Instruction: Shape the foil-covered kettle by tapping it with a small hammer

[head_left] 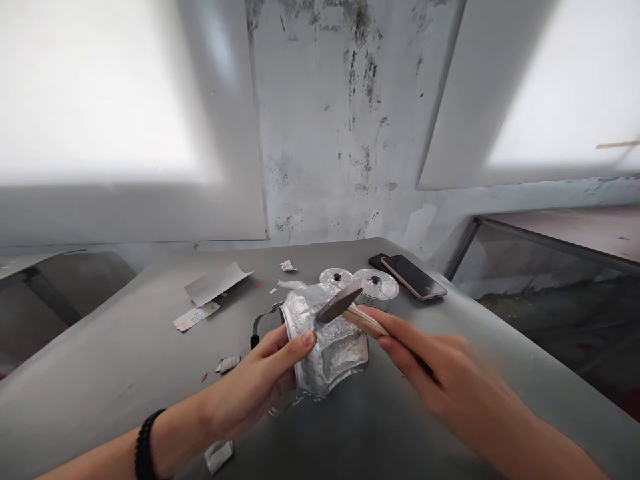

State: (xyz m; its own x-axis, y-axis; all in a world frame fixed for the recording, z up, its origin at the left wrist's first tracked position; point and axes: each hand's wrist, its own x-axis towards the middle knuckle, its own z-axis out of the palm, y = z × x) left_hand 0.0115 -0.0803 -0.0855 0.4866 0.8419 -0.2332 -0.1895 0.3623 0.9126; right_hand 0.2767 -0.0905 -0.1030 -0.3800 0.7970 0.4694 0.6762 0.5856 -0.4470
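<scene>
A silvery embossed metal teapot (343, 353) is tipped on its side above the table. My left hand (270, 363) grips its rim, thumb on the outer wall and the other fingers reaching inside the mouth. The pot's spout (291, 285) points away to the far left, and a wire handle with a black grip (255, 340) hangs beside its rim. My right hand (425, 360) is closed around the wooden handle of a hammer (341, 303). The hammer's dark head lies over the pot's wall, just beyond my left thumb; whether it touches I cannot tell.
Behind the pot stand two round metal lids with black knobs (376, 281), one on a perforated strainer. Two phones (417, 277) lie to their right. Paper scraps (215, 283) are scattered on the grey table (125, 360). A stained wall (320, 133) rises behind.
</scene>
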